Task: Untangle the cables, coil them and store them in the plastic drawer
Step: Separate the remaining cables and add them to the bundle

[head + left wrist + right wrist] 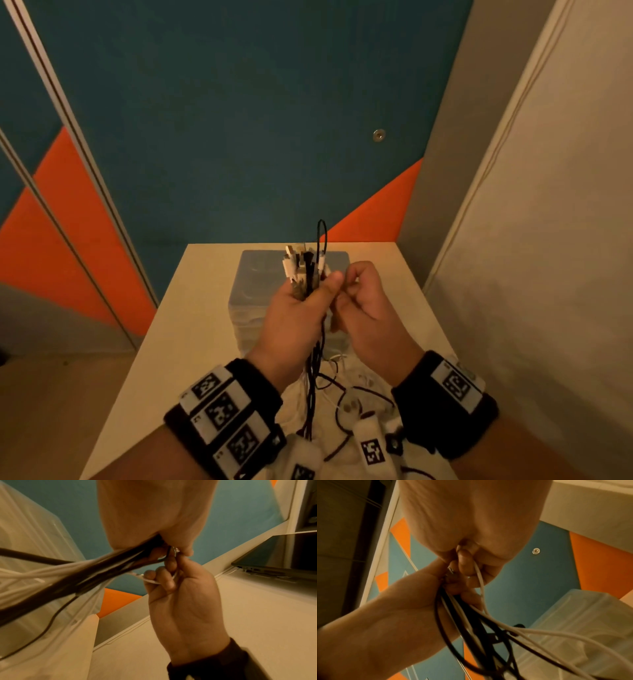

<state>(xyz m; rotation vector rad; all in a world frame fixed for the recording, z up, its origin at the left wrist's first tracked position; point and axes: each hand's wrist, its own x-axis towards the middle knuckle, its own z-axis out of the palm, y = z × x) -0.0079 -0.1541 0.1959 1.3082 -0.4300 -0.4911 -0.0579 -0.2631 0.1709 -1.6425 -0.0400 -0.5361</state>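
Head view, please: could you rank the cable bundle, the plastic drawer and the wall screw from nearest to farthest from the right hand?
1. Cable bundle: just left of the right hand, gripped by the left hand.
2. Plastic drawer: on the table, directly behind and below both hands.
3. Wall screw: high on the blue wall, far beyond the table.

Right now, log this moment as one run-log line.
left hand: grips cable bundle, plugs up | right hand: pinches white cable | drawer: behind hands, on table | coiling: not done
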